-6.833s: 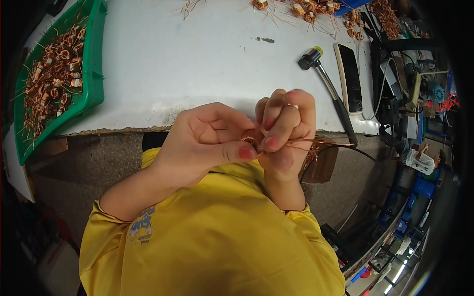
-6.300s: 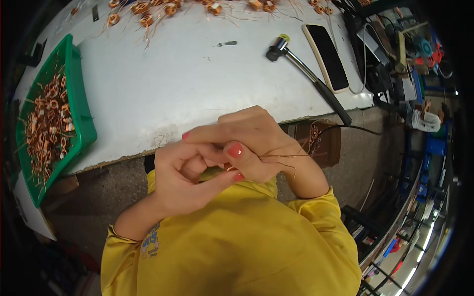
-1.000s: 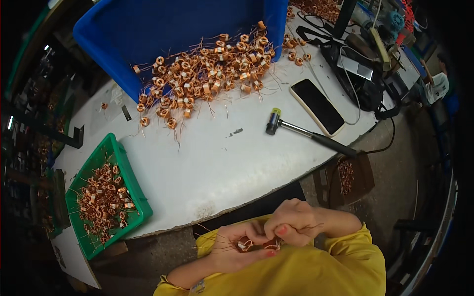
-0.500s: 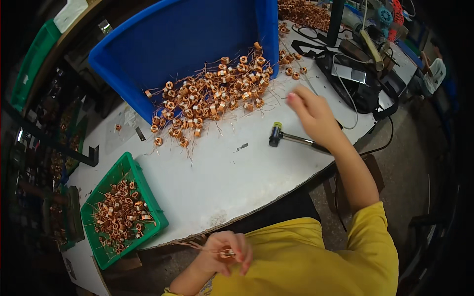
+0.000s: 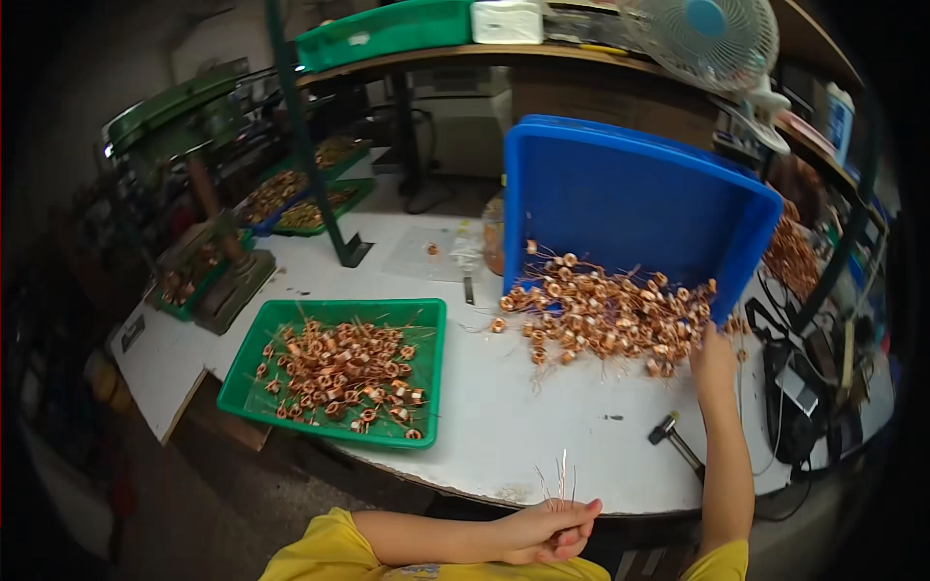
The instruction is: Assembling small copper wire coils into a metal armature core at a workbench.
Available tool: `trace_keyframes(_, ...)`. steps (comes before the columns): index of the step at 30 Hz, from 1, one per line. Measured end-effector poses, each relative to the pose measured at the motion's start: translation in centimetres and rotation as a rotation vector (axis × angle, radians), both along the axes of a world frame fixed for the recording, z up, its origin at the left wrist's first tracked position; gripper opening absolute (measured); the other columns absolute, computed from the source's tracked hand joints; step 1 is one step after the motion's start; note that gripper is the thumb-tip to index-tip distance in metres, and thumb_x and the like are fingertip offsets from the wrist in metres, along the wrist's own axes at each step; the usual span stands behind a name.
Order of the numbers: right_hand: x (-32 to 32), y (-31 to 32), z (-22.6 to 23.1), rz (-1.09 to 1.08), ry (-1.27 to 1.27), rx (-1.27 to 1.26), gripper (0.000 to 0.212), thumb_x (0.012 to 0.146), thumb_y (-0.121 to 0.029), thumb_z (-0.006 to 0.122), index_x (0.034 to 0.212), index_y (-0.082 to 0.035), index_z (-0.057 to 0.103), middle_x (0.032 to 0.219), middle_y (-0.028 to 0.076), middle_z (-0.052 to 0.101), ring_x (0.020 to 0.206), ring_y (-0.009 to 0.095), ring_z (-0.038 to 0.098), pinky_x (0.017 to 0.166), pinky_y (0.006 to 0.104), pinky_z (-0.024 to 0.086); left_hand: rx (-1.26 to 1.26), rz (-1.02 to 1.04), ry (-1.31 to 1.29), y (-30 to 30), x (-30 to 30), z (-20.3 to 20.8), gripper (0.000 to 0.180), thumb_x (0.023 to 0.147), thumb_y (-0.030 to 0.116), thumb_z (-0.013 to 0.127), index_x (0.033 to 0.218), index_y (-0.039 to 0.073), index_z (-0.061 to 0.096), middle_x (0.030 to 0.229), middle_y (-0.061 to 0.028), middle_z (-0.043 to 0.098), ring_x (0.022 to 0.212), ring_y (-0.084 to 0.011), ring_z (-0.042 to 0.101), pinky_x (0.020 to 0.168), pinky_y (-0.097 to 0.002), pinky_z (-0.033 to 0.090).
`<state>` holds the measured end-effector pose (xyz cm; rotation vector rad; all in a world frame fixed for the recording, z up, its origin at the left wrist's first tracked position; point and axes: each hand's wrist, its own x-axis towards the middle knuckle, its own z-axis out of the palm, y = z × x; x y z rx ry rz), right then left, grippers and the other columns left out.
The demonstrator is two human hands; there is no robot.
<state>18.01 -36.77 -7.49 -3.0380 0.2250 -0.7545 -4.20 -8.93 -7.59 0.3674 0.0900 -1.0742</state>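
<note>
My left hand is closed in front of my body at the table's near edge. Thin copper wire leads stick up from it; the wound coil they belong to is mostly hidden by the fingers. My right hand reaches out to the right end of a heap of small copper coils, beside the rim of a tipped blue bin. Its fingertips are blurred and partly hidden there. The heap spills from the bin onto the white table. More coils lie in a green tray to the left.
A small mallet lies next to my right forearm, its handle running toward the arm. Farther right are a black bag and cables. A shelf with a fan spans the back. A green hand press stands at the left.
The view has swung left and up. My right hand has gone from above the mallet to the heap's right end. My left hand still holds its coil, the leads now pointing up.
</note>
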Motion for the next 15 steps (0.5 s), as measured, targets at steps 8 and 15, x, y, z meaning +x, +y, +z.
trace_keyframes(8, -11.7, 6.6, 7.2, 0.356, -0.369, 0.313, 0.025, 0.071, 0.002, 0.059, 0.095, -0.006, 0.055, 0.074, 0.004, 0.057, 0.068, 0.018, 0.05, 0.059, 0.0298, 0.041, 0.359, 0.244, -0.147, 0.6, 2.5, 0.8, 0.027, 0.087, 0.023, 0.058, 0.07, 0.002, 0.055, 0.043, -0.0017, 0.04, 0.035, -0.0104, 0.039, 0.03, -0.0175, 0.023)
trace_keyframes(15, -20.0, 13.6, 5.9, 0.588, 0.05, 1.281, 0.022, 0.075, 0.007, 0.056, 0.096, 0.004, 0.054, 0.085, 0.011, 0.058, 0.074, 0.015, 0.057, 0.071, 0.0224, 0.045, 0.213, 0.459, -0.19, 1.3, 3.9, 1.1, 0.021, 0.086, 0.019, 0.059, 0.09, -0.002, 0.06, 0.071, -0.0078, 0.06, 0.055, -0.009, 0.052, 0.033, -0.015, 0.03)
